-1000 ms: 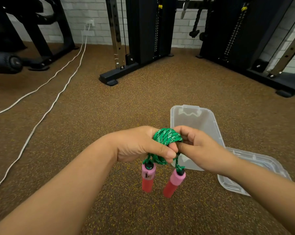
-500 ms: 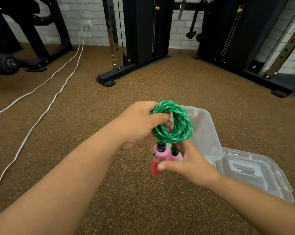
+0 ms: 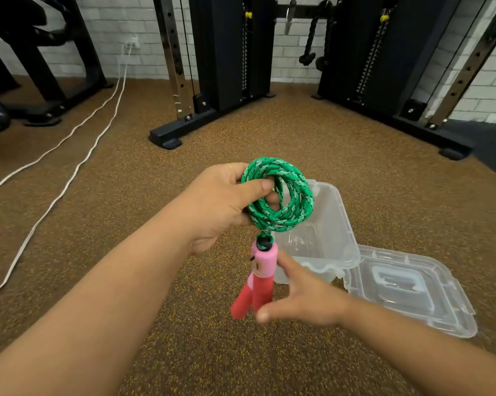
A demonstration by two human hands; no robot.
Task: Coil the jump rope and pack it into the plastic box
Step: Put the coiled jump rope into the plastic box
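The green braided jump rope [image 3: 281,195] is wound into a small round coil, held above the floor. My left hand [image 3: 221,204] grips the coil's left side, thumb across the strands. Two pink and red handles [image 3: 262,275] hang together below the coil. My right hand [image 3: 306,301] is just right of the handles with its fingers spread, slightly blurred; index finger and thumb are at the handles without closing on them. Behind the coil, the clear plastic box [image 3: 326,224] stands open on the floor. Its clear lid [image 3: 406,287] lies flat to its right.
The floor is brown speckled rubber. Two white cables [image 3: 69,178] run across it at the left. A black gym machine's foot [image 3: 166,138] sits ahead of me, and another black frame base [image 3: 452,151] at the far right. White brick wall behind.
The coil went from being held by both hands to my left hand alone. My right hand dropped to the handles, gripped them half a second ago, and now has its fingers spread.
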